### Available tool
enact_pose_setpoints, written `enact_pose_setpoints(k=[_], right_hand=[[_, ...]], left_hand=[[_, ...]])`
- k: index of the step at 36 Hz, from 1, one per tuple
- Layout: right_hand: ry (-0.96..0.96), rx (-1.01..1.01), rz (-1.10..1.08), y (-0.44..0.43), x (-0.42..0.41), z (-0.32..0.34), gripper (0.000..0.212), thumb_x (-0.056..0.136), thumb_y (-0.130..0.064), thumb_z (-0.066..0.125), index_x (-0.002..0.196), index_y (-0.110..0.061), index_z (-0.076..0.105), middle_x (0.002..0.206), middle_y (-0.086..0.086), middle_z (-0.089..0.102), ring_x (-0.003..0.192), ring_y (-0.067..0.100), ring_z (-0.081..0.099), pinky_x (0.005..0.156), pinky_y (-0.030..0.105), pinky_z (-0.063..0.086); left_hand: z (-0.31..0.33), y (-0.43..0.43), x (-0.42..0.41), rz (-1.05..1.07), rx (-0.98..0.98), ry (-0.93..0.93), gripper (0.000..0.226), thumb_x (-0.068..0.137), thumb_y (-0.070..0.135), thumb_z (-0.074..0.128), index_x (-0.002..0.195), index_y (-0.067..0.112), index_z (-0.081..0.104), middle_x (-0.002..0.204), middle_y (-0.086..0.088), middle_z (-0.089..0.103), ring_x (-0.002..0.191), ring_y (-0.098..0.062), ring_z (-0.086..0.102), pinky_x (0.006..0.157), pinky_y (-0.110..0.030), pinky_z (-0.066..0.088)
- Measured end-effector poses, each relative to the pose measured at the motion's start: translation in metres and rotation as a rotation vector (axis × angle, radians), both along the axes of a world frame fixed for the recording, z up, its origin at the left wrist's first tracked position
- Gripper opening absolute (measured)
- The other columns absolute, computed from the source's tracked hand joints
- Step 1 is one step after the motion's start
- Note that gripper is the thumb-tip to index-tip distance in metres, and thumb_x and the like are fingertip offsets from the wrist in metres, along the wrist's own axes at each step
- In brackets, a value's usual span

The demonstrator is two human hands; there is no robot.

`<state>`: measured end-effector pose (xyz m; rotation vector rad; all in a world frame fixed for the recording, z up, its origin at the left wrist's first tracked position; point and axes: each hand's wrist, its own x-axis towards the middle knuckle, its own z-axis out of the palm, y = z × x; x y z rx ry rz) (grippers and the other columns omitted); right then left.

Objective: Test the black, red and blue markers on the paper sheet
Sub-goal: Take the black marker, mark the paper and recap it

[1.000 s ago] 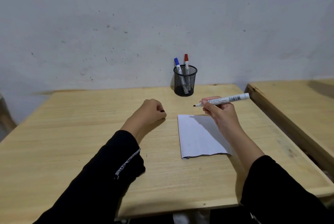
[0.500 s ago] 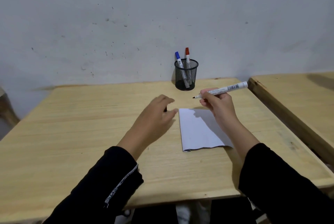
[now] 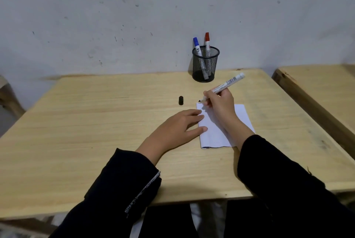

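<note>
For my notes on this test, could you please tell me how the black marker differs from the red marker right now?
The black marker is held in the right hand, while the red marker stands in the mesh cup. The black marker is uncapped, its cap lying on the table; the red marker is capped. The black marker slants toward the paper; the red one stands nearly upright. Both have white barrels.

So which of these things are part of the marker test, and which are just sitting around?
In the job:
- black marker, uncapped, in the right hand
- paper sheet, steadied by the left hand
- blue marker and red marker, capped, in the mesh pen cup
- black cap, on the table

Lying about:
- second table at right
</note>
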<state>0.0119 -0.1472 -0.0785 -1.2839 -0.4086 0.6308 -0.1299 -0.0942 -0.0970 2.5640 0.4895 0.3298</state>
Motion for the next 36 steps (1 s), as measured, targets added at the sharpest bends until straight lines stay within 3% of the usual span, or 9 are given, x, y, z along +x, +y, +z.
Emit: enact_pose_setpoints(k=[4,18,28,36], right_hand=[[-0.038,-0.028,0.023,0.0042,-0.0003,-0.0029,0.017,0.083,0.004,0.055,0.079,-0.009,0.045,0.066,0.009,0.047,0.054,0.015,0.046,0.059,0.028,0.043],[-0.088,-0.062,0.067,0.0074,0.0028,-0.0087,0.016,0.085,0.003,0.054,0.084,-0.010,0.045,0.071,0.011,0.048,0.059,0.016,0.047,0.070,0.031,0.047],[-0.142,-0.112,0.069,0.0052,0.0015,-0.0072,0.017,0.083,0.001,0.051,0.078,-0.013,0.044,0.075,0.011,0.045,0.063,0.017,0.044,0.061,0.027,0.044],[-0.041,-0.019,0.024,0.0007,0.0029,-0.0031,0.013,0.084,0.004,0.052,0.086,-0.006,0.045,0.066,0.008,0.048,0.049,0.012,0.045,0.048,0.020,0.043]], left_hand=[[-0.0009,-0.0002,0.0000,0.003,-0.024,-0.007,0.048,0.090,0.046,0.053,0.132,0.023,0.054,0.148,0.010,0.041,0.134,-0.005,0.038,0.102,-0.018,0.031],[-0.0013,0.0004,0.0001,0.000,-0.038,-0.007,0.049,0.090,0.046,0.053,0.133,0.023,0.053,0.148,0.008,0.042,0.134,-0.005,0.038,0.106,-0.023,0.033],[-0.0026,0.0001,0.0004,-0.001,-0.041,-0.019,0.050,0.089,0.046,0.054,0.133,0.023,0.053,0.147,0.009,0.043,0.133,-0.005,0.039,0.107,-0.025,0.034],[-0.0019,-0.0006,0.0000,0.005,-0.074,-0.031,0.050,0.088,0.047,0.055,0.132,0.023,0.054,0.147,0.011,0.042,0.133,-0.002,0.038,0.106,-0.021,0.033]])
